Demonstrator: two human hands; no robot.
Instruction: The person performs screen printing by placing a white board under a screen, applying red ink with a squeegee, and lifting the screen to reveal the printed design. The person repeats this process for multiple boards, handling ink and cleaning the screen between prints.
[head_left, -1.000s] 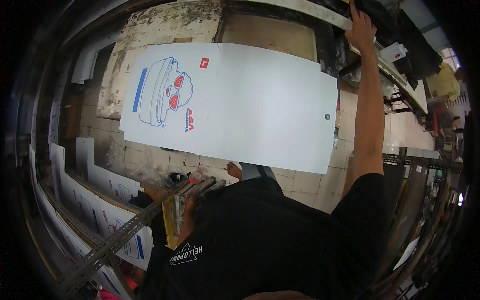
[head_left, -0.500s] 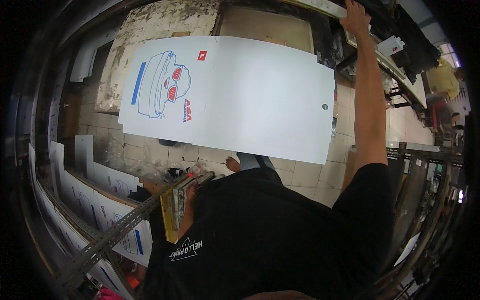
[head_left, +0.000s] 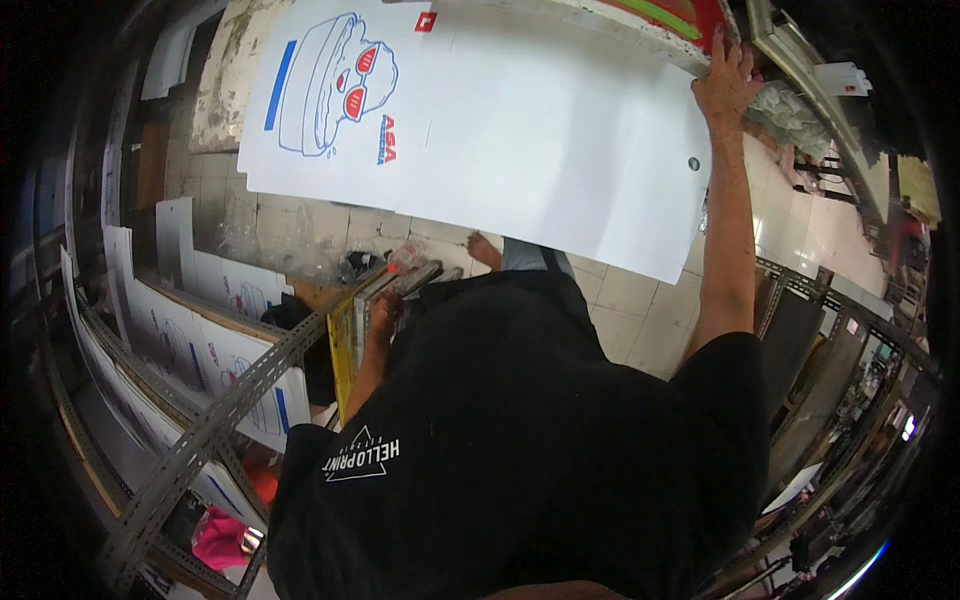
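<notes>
The right hand (head_left: 725, 85) is reaching up at full stretch, fingers spread flat against the upper right edge of a large white printed sheet (head_left: 520, 130) bearing a blue and red figure at its left end. The sheet is hanging above the tiled floor (head_left: 640, 310). The left hand (head_left: 382, 312) is curling around a yellow-framed screen (head_left: 345, 345) beside a grey slotted metal rack (head_left: 215, 425).

Large white printed sheet (head_left: 540, 130): blue line drawing with red ovals, blue bar at left edge, small red square near top, small grey dot near right edge. Black short-sleeved shirt (head_left: 540, 450) with white triangle mark. Yellow flat frame (head_left: 343, 352). Grey perforated metal angle bar (head_left: 230, 400). Pale tiled floor (head_left: 640, 300), dark grout lines. Stacked white printed sheets (head_left: 200, 350), blue marks. Pink object (head_left: 222, 540) at lower left.
</notes>
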